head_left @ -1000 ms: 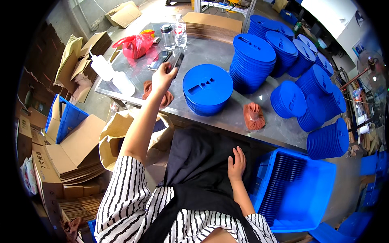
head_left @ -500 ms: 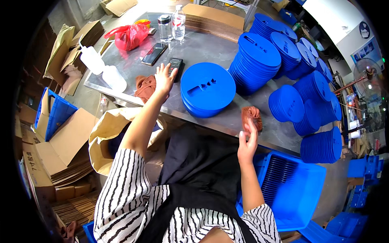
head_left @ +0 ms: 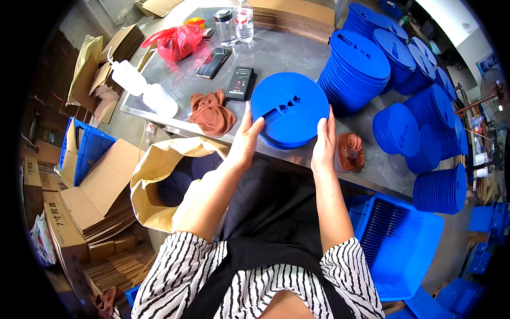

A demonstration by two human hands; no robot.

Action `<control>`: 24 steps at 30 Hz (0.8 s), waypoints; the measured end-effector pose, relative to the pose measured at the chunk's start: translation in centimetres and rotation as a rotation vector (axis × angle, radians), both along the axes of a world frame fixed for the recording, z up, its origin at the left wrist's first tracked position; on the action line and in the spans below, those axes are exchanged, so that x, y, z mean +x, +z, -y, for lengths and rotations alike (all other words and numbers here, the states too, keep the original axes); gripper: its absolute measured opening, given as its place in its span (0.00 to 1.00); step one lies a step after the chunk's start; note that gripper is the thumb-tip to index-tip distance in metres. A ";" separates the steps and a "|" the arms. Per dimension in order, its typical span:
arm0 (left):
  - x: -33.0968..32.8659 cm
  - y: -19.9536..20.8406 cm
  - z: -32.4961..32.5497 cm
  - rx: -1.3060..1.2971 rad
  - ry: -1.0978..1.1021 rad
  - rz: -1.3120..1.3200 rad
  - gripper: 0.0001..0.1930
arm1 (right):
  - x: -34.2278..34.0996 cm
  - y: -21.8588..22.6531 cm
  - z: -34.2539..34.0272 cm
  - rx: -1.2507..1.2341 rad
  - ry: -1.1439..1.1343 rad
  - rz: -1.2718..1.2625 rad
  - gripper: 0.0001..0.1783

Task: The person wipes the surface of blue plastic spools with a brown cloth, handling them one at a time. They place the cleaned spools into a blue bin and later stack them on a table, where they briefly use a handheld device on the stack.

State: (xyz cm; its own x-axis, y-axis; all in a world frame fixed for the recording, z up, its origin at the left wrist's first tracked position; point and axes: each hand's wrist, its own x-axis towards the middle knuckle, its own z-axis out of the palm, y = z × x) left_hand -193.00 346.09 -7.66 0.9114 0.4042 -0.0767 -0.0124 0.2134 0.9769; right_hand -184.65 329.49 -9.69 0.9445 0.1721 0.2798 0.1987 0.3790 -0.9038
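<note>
A short stack of round blue plastic discs (head_left: 289, 109) with cut-out slots is at the table's near edge. My left hand (head_left: 244, 139) is against its left rim, thumb over the top edge. My right hand (head_left: 323, 146) presses the opposite rim, fingers straight along the side; together they grip the stack between them. How many discs they hold is hidden. Beside my left hand lies a crumpled brown cloth (head_left: 212, 112), with a black handheld device (head_left: 240, 83) behind it. Another brown cloth (head_left: 350, 152) lies right of my right hand.
Several tall stacks of blue discs (head_left: 357, 72) fill the table's right side. A phone (head_left: 213, 63), red bag (head_left: 179, 43), bottles (head_left: 244, 22) and white squeeze bottles (head_left: 159, 100) stand farther back and left. A blue bin (head_left: 411, 255) and an open sack (head_left: 143, 175) flank me below.
My left hand has come back from the black device to the stack's left rim. My right hand has moved from the right-hand cloth to the right rim. The view has shifted slightly.
</note>
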 end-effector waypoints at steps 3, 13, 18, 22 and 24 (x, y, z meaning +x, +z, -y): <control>-0.3 -0.6 -0.6 -0.020 -0.058 0.047 0.39 | -0.4 0.2 -0.4 0.021 -0.019 0.030 0.29; -1.4 -0.6 0.2 0.010 -0.097 0.189 0.43 | -1.6 0.4 -0.7 0.050 -0.062 0.088 0.31; -1.6 0.4 0.8 -0.071 -0.096 0.191 0.47 | -1.8 0.3 -1.0 0.017 -0.096 0.094 0.31; -1.9 0.0 0.3 -0.014 -0.077 0.209 0.47 | -2.5 1.2 -1.3 0.011 -0.142 0.122 0.30; -2.5 0.8 0.6 -0.053 -0.084 0.260 0.47 | -3.8 2.2 -1.3 -0.012 -0.183 0.211 0.30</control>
